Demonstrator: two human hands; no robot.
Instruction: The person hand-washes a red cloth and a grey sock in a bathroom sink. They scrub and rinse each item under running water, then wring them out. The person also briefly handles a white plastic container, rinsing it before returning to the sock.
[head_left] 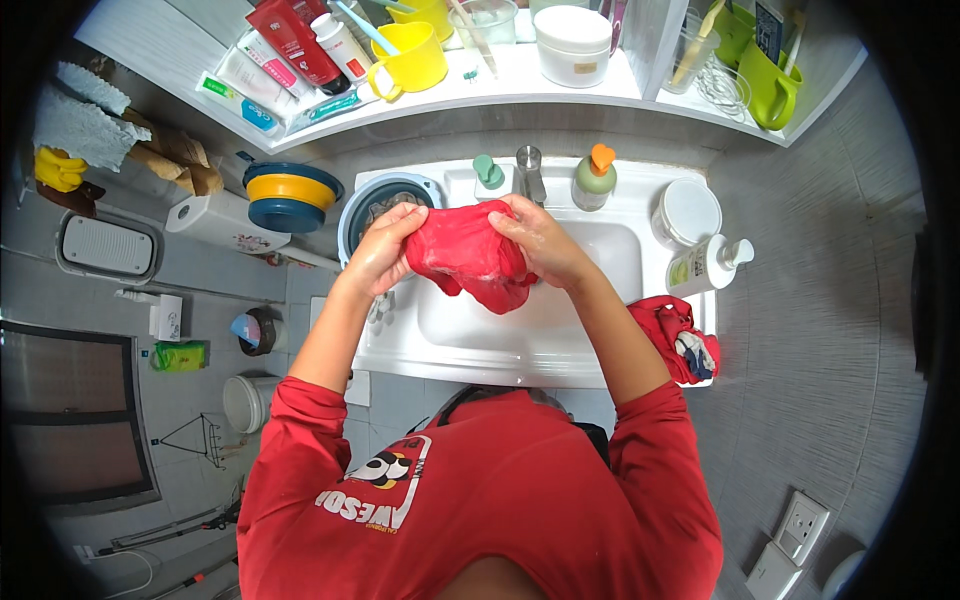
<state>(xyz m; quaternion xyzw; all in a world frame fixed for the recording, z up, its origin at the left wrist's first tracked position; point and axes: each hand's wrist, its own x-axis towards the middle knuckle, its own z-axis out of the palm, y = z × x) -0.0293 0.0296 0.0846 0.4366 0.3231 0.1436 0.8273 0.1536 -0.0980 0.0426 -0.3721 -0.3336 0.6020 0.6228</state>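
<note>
- Mid-wash, by the look of it: red cloth [468, 255] bunched and wet between both hands, held over the basin of the white sink [500, 350], just in front of the tap [529, 172].
- Left hand [385, 250] clenched on the cloth's left edge, fingers [400, 222] curled over the top fold; right hand [540, 240] gripping the right side, fingers wrapped down into the fabric, skin glistening with water or suds.
- Judged as rubbing or wringing in hand — rinsing and hanging out likely yet to do.
- Second red garment [682, 340] heaped on the sink's right rim, apart from the hands; impossible to say whether washed already or waiting.
- Grey-blue basin [385, 205] at the sink's back left corner, holding something dark — hard to make out.
- On the sink's back ledge: green-capped soap bottle [489, 176] left of the tap, orange-capped pump bottle [595, 176] right of it, round white lidded tub [688, 212] further right, white pump bottle [706, 264] lying tilted near the right edge.
- Shelf [520, 85] above crowded with tubes, yellow mug [412, 58], white jar [573, 45], green mug [768, 85].
- Small bathroom: grey tiled floor and walls, stacked blue and yellow bowls [290, 195] at left, white bucket [245, 402] on the floor, wall sockets [800, 528] lower right.
</note>
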